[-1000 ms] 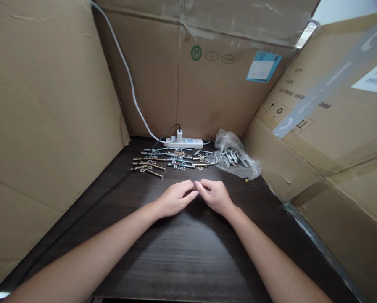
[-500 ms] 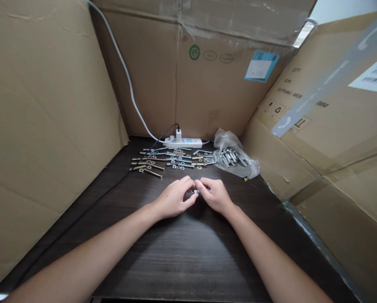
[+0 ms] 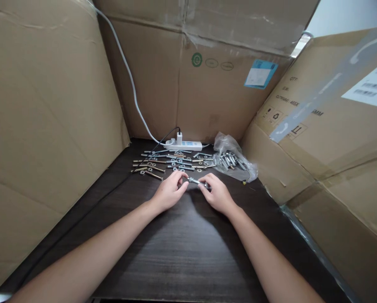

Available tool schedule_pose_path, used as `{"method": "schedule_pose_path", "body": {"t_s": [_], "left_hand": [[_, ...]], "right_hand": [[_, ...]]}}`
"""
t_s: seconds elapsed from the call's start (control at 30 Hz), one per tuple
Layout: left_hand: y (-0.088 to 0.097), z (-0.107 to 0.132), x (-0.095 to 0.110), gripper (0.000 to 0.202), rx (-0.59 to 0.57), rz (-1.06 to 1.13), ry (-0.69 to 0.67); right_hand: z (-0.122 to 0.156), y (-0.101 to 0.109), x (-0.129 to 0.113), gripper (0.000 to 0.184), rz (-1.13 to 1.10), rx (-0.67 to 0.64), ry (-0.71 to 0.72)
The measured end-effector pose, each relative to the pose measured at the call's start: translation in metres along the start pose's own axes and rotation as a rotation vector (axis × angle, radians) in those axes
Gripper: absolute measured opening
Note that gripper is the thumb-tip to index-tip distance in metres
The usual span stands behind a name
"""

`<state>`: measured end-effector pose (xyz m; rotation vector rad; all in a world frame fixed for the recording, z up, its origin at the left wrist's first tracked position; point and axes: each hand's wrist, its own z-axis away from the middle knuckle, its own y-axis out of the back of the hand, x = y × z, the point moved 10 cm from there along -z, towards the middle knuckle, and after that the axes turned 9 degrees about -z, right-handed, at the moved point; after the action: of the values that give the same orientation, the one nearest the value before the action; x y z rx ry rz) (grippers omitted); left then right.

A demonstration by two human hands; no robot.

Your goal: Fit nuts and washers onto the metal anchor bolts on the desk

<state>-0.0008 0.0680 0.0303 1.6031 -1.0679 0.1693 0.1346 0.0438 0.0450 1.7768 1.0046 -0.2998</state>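
Observation:
My left hand (image 3: 169, 194) and my right hand (image 3: 218, 194) meet over the dark wooden table (image 3: 182, 248), each pinching one end of a small silver bolt (image 3: 193, 181) held level between them. The fingers of both hands are curled round the bolt's ends. Just beyond the hands lie several bolts and washers (image 3: 172, 162) spread in rows on the table.
A clear plastic bag of bolts (image 3: 232, 159) lies to the right of the rows. A white power strip (image 3: 183, 145) with a plug and white cable (image 3: 128, 80) sits at the back. Cardboard boxes (image 3: 49, 109) wall in the table on the left, back and right.
Both hands have moved a little farther away toward the rows of hardware and drawn slightly apart, so the silver bolt between the fingertips now shows.

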Motion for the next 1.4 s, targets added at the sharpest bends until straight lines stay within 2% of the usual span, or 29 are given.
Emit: {"method": "schedule_pose_path", "body": {"t_s": [0.07, 0.17, 0.27, 0.33, 0.43, 0.67, 0.87, 0.97, 1.03, 1.13, 1.27, 1.33, 1.4], "left_hand": [[0.000, 0.001, -0.002, 0.017, -0.007, -0.009, 0.015], [0.000, 0.002, 0.000, 0.016, -0.032, -0.037, 0.011], [0.000, 0.003, 0.007, 0.012, -0.064, -0.078, -0.024], [-0.001, 0.004, 0.011, 0.011, -0.086, -0.107, -0.048], [-0.001, 0.004, 0.014, 0.013, -0.101, -0.155, -0.073], [-0.003, 0.004, 0.014, 0.012, -0.122, -0.223, -0.082], [-0.006, 0.004, 0.013, 0.011, -0.133, -0.243, -0.099], [-0.009, 0.004, 0.012, 0.011, -0.146, -0.264, -0.109], [-0.011, 0.004, 0.012, 0.011, -0.159, -0.286, -0.114], [-0.013, 0.005, 0.013, 0.010, -0.166, -0.316, -0.129], [-0.008, 0.004, 0.011, 0.010, -0.150, -0.390, -0.123], [0.005, 0.000, 0.002, 0.009, -0.087, -0.447, -0.067], [0.027, -0.005, -0.014, 0.012, 0.019, -0.499, 0.035]], "right_hand": [[-0.004, 0.018, 0.020, 0.018, 0.045, 0.090, -0.048], [-0.007, 0.065, 0.071, 0.025, 0.199, 0.296, -0.257], [-0.011, 0.106, 0.116, 0.029, 0.300, 0.412, -0.389], [-0.013, 0.126, 0.140, 0.029, 0.356, 0.465, -0.472], [-0.016, 0.137, 0.163, 0.029, 0.421, 0.494, -0.559], [-0.023, 0.128, 0.176, 0.027, 0.495, 0.428, -0.609], [-0.019, 0.127, 0.165, 0.030, 0.507, 0.400, -0.545], [-0.017, 0.126, 0.148, 0.032, 0.503, 0.420, -0.496], [-0.019, 0.119, 0.132, 0.032, 0.473, 0.425, -0.434], [-0.028, 0.088, 0.098, 0.028, 0.376, 0.365, -0.283], [-0.039, 0.021, 0.047, 0.021, 0.239, 0.189, -0.115], [-0.041, -0.010, 0.023, 0.019, 0.171, 0.099, -0.069], [-0.042, -0.035, 0.002, 0.017, 0.140, 0.040, -0.044]]}}
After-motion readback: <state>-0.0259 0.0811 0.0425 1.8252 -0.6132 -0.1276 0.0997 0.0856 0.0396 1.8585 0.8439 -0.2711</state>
